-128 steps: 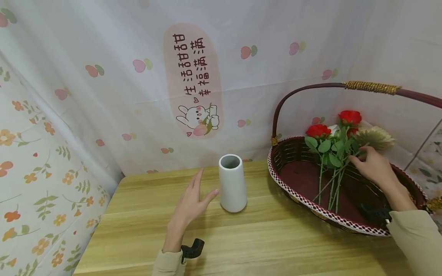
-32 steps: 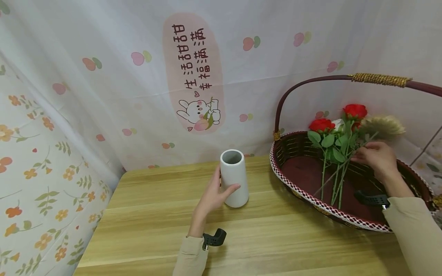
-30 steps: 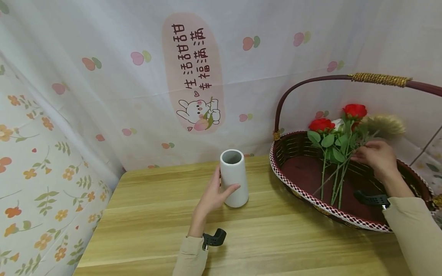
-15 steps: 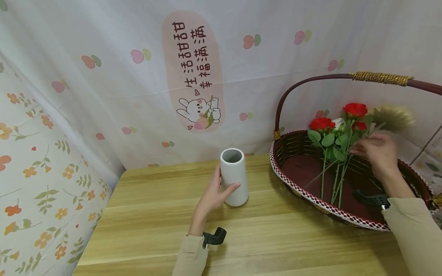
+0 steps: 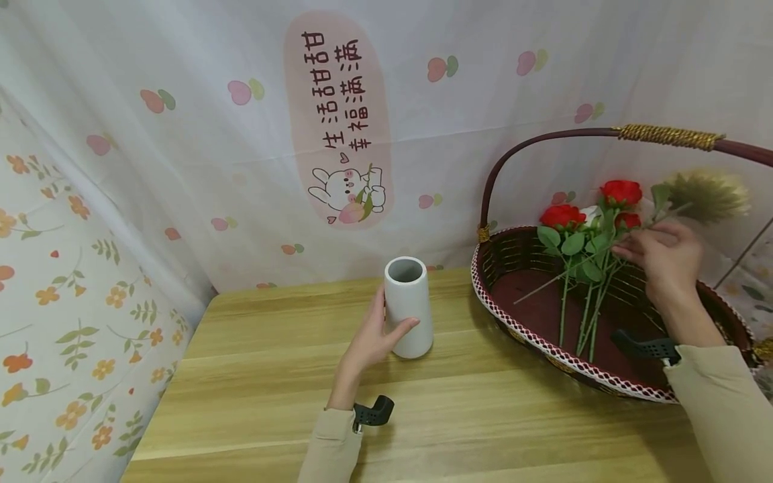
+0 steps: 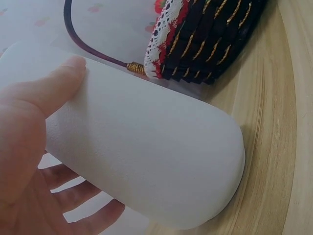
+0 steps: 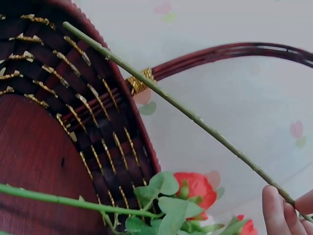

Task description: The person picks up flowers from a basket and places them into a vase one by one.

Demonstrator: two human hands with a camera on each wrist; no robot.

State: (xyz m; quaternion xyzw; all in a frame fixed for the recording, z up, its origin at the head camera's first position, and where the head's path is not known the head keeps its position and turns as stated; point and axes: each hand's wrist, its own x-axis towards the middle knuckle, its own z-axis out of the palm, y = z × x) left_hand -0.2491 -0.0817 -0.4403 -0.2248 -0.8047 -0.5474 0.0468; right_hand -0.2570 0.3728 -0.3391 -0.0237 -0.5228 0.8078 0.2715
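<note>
Beige flower (image 5: 709, 196) slants over the basket (image 5: 561, 362) in the head view, right hand (image 5: 669, 265) pinching its stem (image 5: 543, 287), left hand (image 5: 371, 339) curled round the upright white vase (image 5: 413, 312) on the table (image 5: 272, 376). Left wrist view: thumb and fingers grip opposite sides of the vase. Right wrist view: thumb and fingers pinch the stem, near a red rose (image 7: 198, 188).

The vase (image 5: 412, 303) looks smooth and matt, the tabletop (image 5: 272, 376) wood-grained, the basket (image 5: 512, 258) woven.
</note>
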